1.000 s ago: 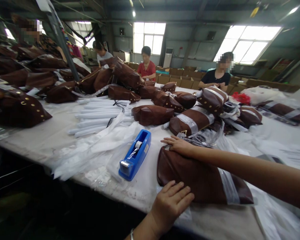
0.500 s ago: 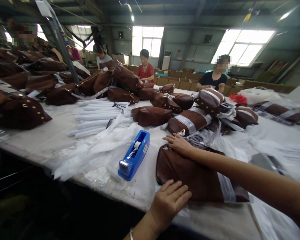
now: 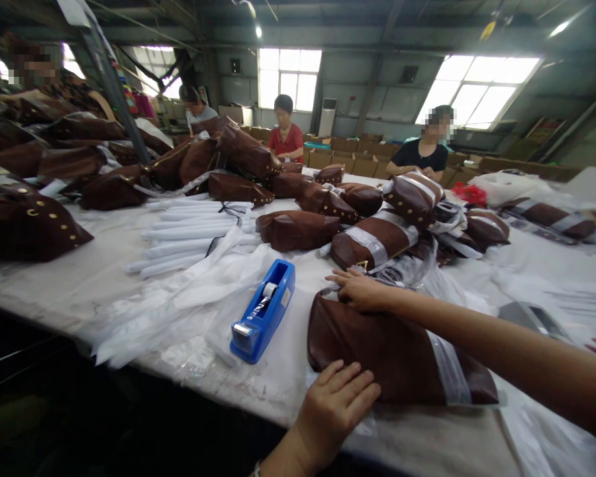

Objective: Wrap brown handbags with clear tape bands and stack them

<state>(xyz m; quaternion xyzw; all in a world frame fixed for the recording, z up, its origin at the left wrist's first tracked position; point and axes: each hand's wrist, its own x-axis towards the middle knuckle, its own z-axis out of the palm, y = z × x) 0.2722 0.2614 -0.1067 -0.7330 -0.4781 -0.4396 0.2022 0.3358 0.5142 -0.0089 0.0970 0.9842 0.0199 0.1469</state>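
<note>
On my feed the right hand [image 3: 361,293] has curled more at the far edge of the brown bag [image 3: 377,346], grip uncertain to me, while the left hand [image 3: 334,409] rests unclenched against its near edge, so the bag, unmoved on the table [image 3: 427,432], seems steadied.

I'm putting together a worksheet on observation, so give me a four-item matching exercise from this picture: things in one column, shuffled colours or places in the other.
1. Tape dispenser
2. Touched bag
3. Left hand
4. Right hand

A. At the touched bag's far edge
B. Brown
C. At its near edge
D. Blue

Pairs: 1-D, 2-B, 3-C, 4-A
</note>
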